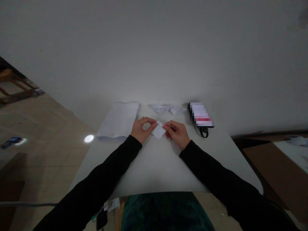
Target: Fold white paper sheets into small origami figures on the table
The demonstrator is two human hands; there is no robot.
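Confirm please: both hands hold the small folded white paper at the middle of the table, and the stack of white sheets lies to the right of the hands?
Not quite. In the head view the stack of white sheets lies to the left of the hands. The rest is right: the left hand and right hand pinch the small folded paper on the table.

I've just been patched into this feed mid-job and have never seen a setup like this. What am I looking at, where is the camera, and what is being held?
There is no machine here: a person in black sleeves works with bare hands. The single picture comes from a camera worn on their head, looking forward and down. The left hand and right hand pinch a small folded white paper piece from either side, just above the white table. On the table behind lie a stack of white paper sheets, two folded white paper shapes, and a black-edged pouch with a strap, its front blurred.
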